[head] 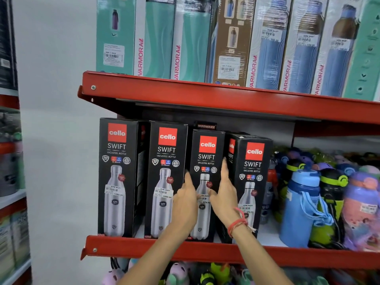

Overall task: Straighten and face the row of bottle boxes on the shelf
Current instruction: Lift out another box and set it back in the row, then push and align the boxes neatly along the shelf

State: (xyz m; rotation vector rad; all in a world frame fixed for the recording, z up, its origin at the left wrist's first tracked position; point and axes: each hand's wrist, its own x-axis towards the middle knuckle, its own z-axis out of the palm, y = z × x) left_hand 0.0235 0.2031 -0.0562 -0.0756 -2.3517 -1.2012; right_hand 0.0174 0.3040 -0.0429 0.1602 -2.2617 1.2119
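Several black Cello Swift bottle boxes stand in a row on the red middle shelf (205,250). The leftmost box (117,177) and the second box (164,177) face forward. The third box (207,153) sits further back, between my two hands. My left hand (186,199) presses its left edge and my right hand (223,194) its right edge, fingers extended along the sides. The fourth box (251,173) is turned at an angle, so its left side panel shows. Behind the third box another black box (205,126) peeks out.
Loose colourful plastic bottles (304,204) crowd the shelf to the right of the boxes. The upper red shelf (205,93) holds tall Varmora boxes (156,38). Small toy-like bottles (178,272) hang below. Another rack (10,161) stands at the far left.
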